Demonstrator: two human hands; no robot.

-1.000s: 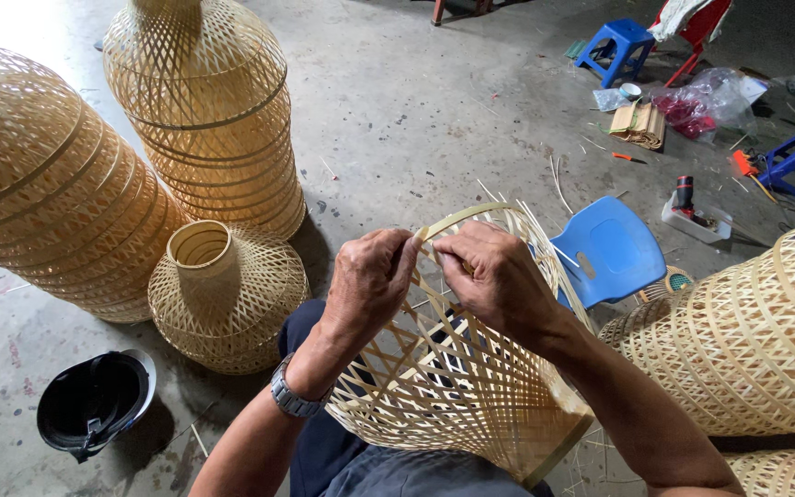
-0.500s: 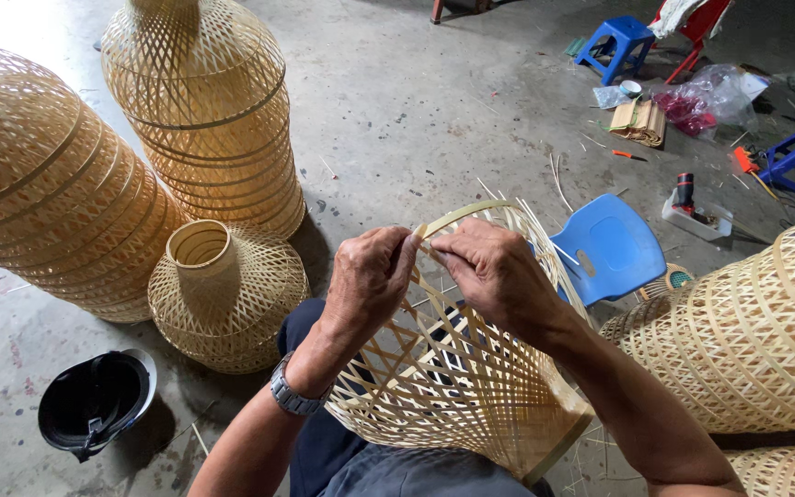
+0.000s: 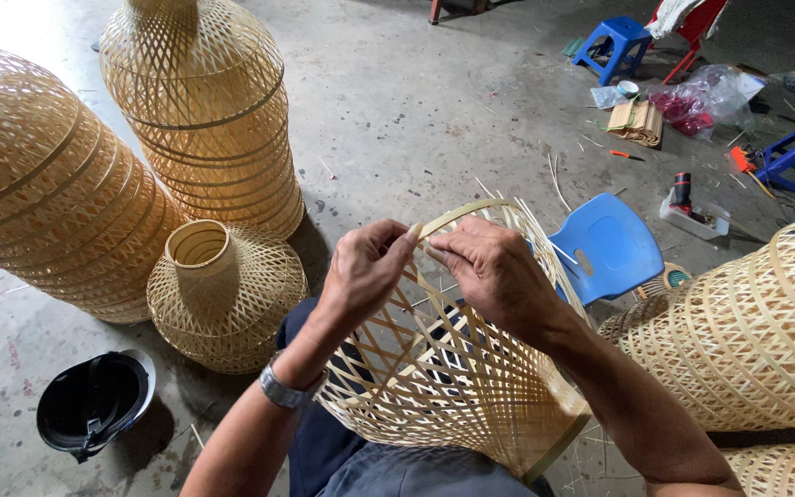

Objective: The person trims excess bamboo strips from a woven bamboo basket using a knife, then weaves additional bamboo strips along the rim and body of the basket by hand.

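Head view shows a half-woven bamboo basket [image 3: 457, 368] laid across the lap, its open lattice mouth turned up and away from the body, with a flat bamboo rim strip [image 3: 457, 217] arched over the top edge. The left hand [image 3: 365, 267] is closed on the near end of that strip, its fingers [image 3: 397, 241] pinched around it, and a metal wristwatch [image 3: 282, 391] is worn on that wrist. The right hand [image 3: 494, 267] is pressed against the strip just beside the left, thumb and fingers closed on it where it meets the lattice. Compared with the earlier pictures, almost nothing has been shifted: both hands are held at the same place on the rim, and only the finger ends appear slightly tightened, so the strip is judged to be worked into the weave at that one spot rather than moved along. Finished woven bamboo forms are stood on the concrete floor [image 3: 397, 110]: a tall stack [image 3: 200, 110] ahead, a large one [image 3: 43, 193] to the left, and a small necked one [image 3: 227, 290] touching its base. A black helmet [image 3: 94, 400] lies at lower left, and a blue plastic seat [image 3: 604, 244] lies just behind the basket.
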